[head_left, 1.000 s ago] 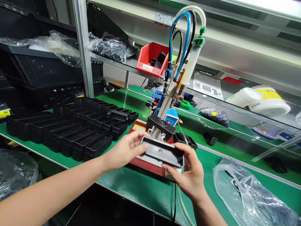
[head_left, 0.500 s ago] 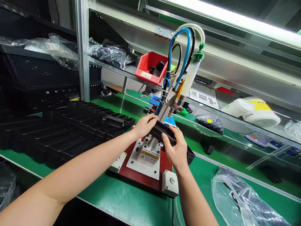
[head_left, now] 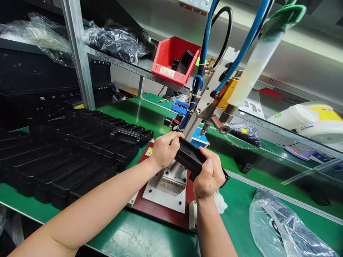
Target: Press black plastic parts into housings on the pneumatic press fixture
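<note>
Both hands grip a black plastic housing (head_left: 190,157) that sits on the metal fixture (head_left: 171,175) of a small dispensing station. My left hand (head_left: 164,150) is closed around the housing's left end. My right hand (head_left: 209,175) is closed around its right end, thumb on top. Just above and to the right hangs the dispenser nozzle (head_left: 203,129) with a translucent syringe (head_left: 254,67) and blue hoses (head_left: 206,46). The fixture stands on a dark red base plate (head_left: 163,210).
Rows of black plastic trays (head_left: 66,153) fill the green bench (head_left: 128,232) at left. A red bin (head_left: 175,60) and bagged black parts (head_left: 115,39) sit on the shelf behind. A clear plastic bag (head_left: 281,225) lies at right; white tubs (head_left: 308,117) stand at far right.
The housing went from being held flat in front of the station to resting on the fixture under the nozzle. Both hands moved forward with it, and the view came closer.
</note>
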### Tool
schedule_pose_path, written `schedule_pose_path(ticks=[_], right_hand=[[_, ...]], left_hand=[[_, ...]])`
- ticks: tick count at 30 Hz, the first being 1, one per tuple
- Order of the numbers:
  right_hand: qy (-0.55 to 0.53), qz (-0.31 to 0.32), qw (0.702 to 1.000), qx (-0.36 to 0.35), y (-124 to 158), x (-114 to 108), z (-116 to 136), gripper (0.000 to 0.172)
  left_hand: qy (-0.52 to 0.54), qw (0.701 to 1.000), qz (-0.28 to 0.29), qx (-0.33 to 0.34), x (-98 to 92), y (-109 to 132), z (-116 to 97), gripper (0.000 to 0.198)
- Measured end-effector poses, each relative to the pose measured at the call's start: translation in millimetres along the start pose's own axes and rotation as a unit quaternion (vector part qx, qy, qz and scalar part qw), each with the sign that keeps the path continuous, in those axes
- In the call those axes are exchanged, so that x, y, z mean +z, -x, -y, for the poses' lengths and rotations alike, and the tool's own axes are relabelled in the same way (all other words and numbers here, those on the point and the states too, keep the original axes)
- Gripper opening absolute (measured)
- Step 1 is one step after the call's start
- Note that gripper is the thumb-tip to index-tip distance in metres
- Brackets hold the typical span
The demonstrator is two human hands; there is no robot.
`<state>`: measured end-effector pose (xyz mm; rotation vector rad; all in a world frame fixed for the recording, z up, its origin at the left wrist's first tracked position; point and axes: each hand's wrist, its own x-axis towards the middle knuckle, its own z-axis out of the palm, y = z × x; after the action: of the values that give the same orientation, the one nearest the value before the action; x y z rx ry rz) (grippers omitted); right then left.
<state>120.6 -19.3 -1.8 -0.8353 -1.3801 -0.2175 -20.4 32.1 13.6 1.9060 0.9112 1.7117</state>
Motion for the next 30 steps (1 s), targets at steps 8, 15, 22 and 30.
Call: schedule_pose_path(ticks=[8,15,22,30], right_hand=[[0.001,0.026,0.999,0.040,-1,-4,1,0.029],[0.004,0.015,0.998,0.059,0,0,1,0.031],[0.026,0.040,0.992,0.116,3,1,4,0.034],[0.038,0.070,0.995,0.057,-29,-1,19,0.030]], left_hand=[[-0.016,1.000,0.013,-0.013,-2.0,2,0,0.038],[-0.030,0.997,0.042,-0.056,-6.8,1,-4,0.039],[0.067,0.987,0.078,-0.121,-7.4,-6,-2,0.028],[0.119,0.977,0.044,-0.173,-12.0,-12,-24,0.025]])
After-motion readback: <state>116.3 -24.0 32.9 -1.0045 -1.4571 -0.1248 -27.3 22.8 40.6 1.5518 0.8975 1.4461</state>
